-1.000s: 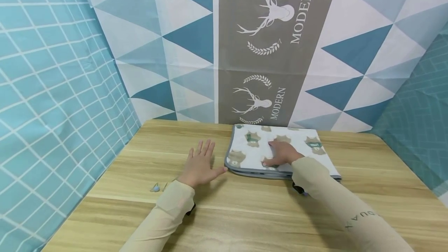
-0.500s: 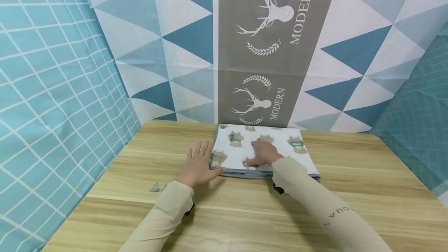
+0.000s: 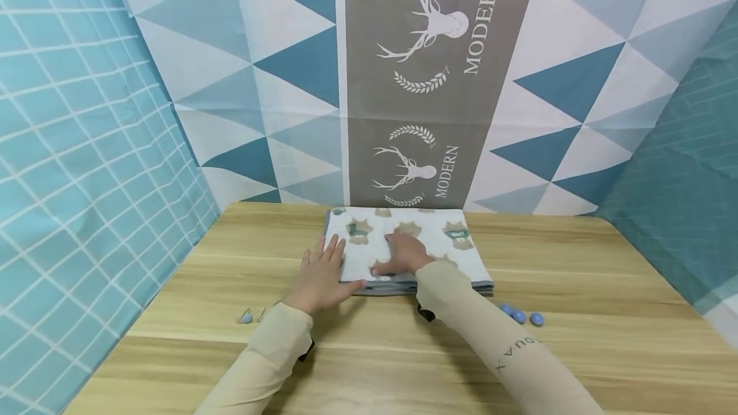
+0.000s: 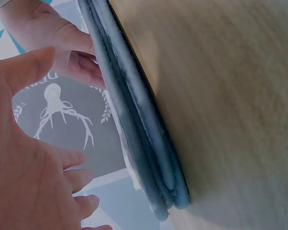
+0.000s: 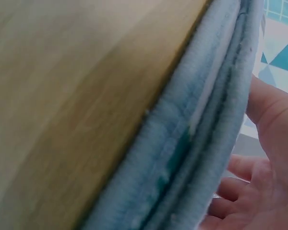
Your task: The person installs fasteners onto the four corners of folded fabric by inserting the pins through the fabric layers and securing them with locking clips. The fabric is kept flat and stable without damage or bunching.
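Observation:
A folded white blanket (image 3: pixel 369 245) with brown bear prints and grey edging lies at the back of the table, several layers thick. My right hand (image 3: pixel 406 255) rests on its top with thumb and fingers spread. At the blanket's left side, my left hand (image 3: pixel 319 277) lies with fingers straight and apart, overlapping the left edge in the head view. The left wrist view shows the stacked folded edge (image 4: pixel 134 105) beside that hand (image 4: pixel 29 143). Close to the right wrist camera runs the thick edging (image 5: pixel 182 143), the right hand (image 5: pixel 273 143) beyond it.
Several small blue oval pieces (image 3: pixel 519 317) lie right of the right sleeve. Another small blue piece (image 3: pixel 246 317) with thin wire-like parts sits left of the left hand. A patterned cloth backdrop (image 3: pixel 403 82) rises behind the wooden table (image 3: pixel 369 357).
The blanket has slid left under my right hand, up to the left hand, which has stayed nearly in place. The blue pieces at the right have come into view from behind the sleeve.

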Tool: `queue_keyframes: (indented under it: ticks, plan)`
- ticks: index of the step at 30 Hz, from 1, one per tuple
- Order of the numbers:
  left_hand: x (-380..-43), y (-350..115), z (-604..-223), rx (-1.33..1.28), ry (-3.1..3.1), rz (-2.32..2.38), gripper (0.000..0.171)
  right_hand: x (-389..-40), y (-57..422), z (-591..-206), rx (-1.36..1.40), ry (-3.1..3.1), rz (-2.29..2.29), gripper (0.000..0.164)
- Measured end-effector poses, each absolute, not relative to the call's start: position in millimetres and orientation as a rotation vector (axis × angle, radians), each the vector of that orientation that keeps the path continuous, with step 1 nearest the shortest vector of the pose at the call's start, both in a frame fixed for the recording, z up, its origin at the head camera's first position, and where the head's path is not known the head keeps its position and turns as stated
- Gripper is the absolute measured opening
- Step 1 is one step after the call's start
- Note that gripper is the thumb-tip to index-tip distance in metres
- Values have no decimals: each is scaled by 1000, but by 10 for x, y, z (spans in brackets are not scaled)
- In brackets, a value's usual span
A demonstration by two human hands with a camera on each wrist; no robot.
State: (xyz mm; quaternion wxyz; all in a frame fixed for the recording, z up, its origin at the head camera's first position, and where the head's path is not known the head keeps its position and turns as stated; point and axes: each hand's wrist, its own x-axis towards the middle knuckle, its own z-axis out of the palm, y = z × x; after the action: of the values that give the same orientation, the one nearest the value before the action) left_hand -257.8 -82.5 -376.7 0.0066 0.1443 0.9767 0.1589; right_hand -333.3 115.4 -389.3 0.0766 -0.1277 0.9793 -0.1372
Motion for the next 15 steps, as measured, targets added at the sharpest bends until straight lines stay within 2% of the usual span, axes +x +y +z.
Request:
queue_keyframes:
  ticks: [10, 15]
  plan:
    - [-2588, -918, -3766, 433, 3081, 470, 94, -3343, 1122, -3922, -368, 2908, -468, 94]
    - [-2633, -1021, -3767, 528, 3155, 486, 91, -3314, 1126, -3869, -411, 2916, -447, 88]
